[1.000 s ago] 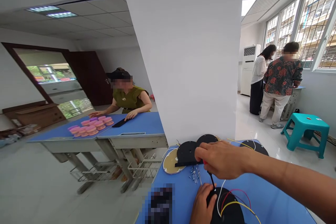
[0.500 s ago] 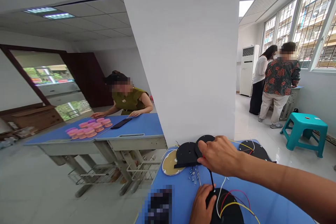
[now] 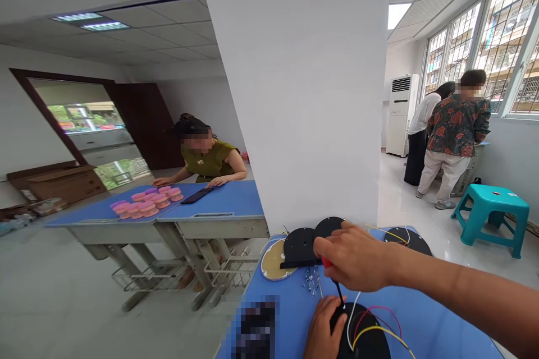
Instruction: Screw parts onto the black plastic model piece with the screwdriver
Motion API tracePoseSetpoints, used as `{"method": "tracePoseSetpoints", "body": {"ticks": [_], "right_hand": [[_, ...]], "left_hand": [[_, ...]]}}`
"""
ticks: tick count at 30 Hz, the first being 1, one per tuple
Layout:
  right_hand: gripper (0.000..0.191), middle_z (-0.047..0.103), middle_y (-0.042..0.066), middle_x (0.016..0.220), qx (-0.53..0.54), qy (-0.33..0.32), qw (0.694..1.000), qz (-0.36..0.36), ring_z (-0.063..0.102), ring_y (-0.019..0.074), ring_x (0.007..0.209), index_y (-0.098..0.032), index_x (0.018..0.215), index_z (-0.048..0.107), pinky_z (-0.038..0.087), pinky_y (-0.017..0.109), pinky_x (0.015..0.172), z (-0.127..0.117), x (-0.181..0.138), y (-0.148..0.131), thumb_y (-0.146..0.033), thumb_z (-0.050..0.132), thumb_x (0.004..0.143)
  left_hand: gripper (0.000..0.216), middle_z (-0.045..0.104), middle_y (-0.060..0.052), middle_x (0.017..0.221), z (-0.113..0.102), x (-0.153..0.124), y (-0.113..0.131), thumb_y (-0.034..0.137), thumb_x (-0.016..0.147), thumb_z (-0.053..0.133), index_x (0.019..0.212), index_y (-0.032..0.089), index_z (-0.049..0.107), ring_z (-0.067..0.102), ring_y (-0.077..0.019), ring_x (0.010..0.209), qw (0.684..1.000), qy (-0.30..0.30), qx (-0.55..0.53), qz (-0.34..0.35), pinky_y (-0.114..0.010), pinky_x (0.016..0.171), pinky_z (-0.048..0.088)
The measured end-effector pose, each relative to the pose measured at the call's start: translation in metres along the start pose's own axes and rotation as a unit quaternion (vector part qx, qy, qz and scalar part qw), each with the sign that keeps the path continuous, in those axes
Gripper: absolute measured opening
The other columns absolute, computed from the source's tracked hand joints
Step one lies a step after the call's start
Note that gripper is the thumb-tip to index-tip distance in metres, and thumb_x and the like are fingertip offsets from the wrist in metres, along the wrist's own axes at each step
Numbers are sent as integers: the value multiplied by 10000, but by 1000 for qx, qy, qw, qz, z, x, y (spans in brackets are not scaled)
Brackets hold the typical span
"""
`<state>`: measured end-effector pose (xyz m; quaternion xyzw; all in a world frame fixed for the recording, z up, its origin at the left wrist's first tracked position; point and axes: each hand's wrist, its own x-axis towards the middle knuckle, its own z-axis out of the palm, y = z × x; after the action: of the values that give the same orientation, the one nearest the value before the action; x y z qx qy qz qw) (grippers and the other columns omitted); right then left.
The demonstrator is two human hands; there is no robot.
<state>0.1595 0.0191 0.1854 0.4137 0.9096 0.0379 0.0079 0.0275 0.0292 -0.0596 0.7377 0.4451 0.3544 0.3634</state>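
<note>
My right hand (image 3: 353, 255) is closed around the red handle of a screwdriver (image 3: 339, 293). Its dark shaft slants down to a small screw at the edge of a black round plate (image 3: 370, 342). My left hand (image 3: 323, 330) grips that plate at its left edge, thumb and fingertips close beside the screwdriver's tip. White, red and yellow wires (image 3: 379, 326) rise from the plate, whose lower part is cut off by the frame. Just past my hands, several loose screws (image 3: 310, 281) lie on the blue tabletop (image 3: 290, 291).
Black half-round parts (image 3: 300, 247), a tan disc (image 3: 275, 261) and another wired black plate (image 3: 410, 240) lie at the table's back edge. A pillar (image 3: 311, 95) rises behind. A person (image 3: 214, 160) sits at a desk with pink objects (image 3: 147, 202). A teal stool (image 3: 492, 202) stands right.
My right hand has dropped slightly and turned, so more of the screwdriver's red handle shows. My left hand and the plate have stayed in place. The view has shifted a little.
</note>
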Motion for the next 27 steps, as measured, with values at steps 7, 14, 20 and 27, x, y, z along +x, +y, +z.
{"method": "tracePoseSetpoints", "body": {"ticks": [7, 14, 20, 27], "right_hand": [[207, 730, 87, 917, 5, 20, 999, 47, 688, 256, 830, -161, 1087, 527, 422, 354, 780, 1, -2, 4, -322, 565, 962], [201, 713, 75, 749, -12, 43, 995, 86, 671, 262, 676, -165, 1009, 496, 397, 373, 768, 14, -1, 8, -348, 570, 971], [169, 717, 32, 870, 32, 76, 991, 104, 691, 240, 760, -212, 1009, 439, 371, 303, 627, 25, -5, 9, -288, 582, 959], [125, 720, 66, 778, 61, 103, 975, 187, 697, 299, 717, -203, 963, 440, 232, 313, 521, 31, -4, 3, -273, 543, 973]], "left_hand": [[369, 710, -171, 1059, 0, 0, 2, 222, 829, 467, 1086, 108, 707, 648, -310, 1064, 1000, 2, -2, 4, -502, 993, 489], [343, 719, -150, 1077, 2, 0, -2, 194, 834, 484, 1085, 143, 712, 645, -303, 1077, 1000, 7, -3, 7, -498, 1009, 481], [303, 726, -114, 1075, 0, -2, -2, 187, 847, 505, 1069, 187, 710, 644, -274, 1075, 1000, 19, -13, 13, -450, 1006, 486], [324, 720, -130, 1054, 2, -3, 13, 136, 781, 509, 1042, 148, 701, 658, -269, 1031, 1000, 10, 5, -19, -441, 975, 502]]}}
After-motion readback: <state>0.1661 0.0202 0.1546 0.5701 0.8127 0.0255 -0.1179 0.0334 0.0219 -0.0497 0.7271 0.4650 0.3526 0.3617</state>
